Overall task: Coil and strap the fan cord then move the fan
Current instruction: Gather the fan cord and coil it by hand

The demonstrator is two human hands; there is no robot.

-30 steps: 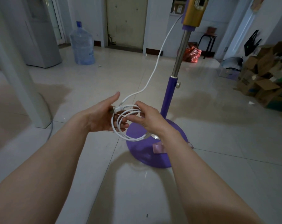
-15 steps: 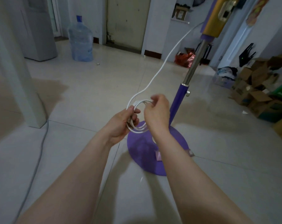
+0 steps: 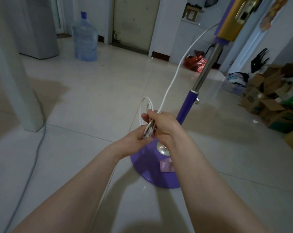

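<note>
A standing fan rises at the right on a round purple base (image 3: 150, 172), with a purple and steel pole (image 3: 201, 78) and a gold control housing (image 3: 233, 19) at the top. Its white cord (image 3: 174, 76) runs down from the housing to a small coil (image 3: 146, 106) held in front of the pole. My left hand (image 3: 134, 140) grips the bottom of the coil. My right hand (image 3: 162, 125) is closed around the coil's middle, squeezing the loops into a narrow bundle. No strap can be made out.
A large water bottle (image 3: 85, 37) stands at the back left by a grey cabinet (image 3: 39, 27). A white pillar (image 3: 13, 73) is at the left, with a grey cable (image 3: 29, 167) along the floor. Cardboard boxes (image 3: 268, 101) pile up at the right. A red bag (image 3: 195, 62) lies behind the pole.
The wide loops have been gathered into a tight narrow bundle. My right hand has moved over the coil and closed on it, and both hands have risen closer to the pole.
</note>
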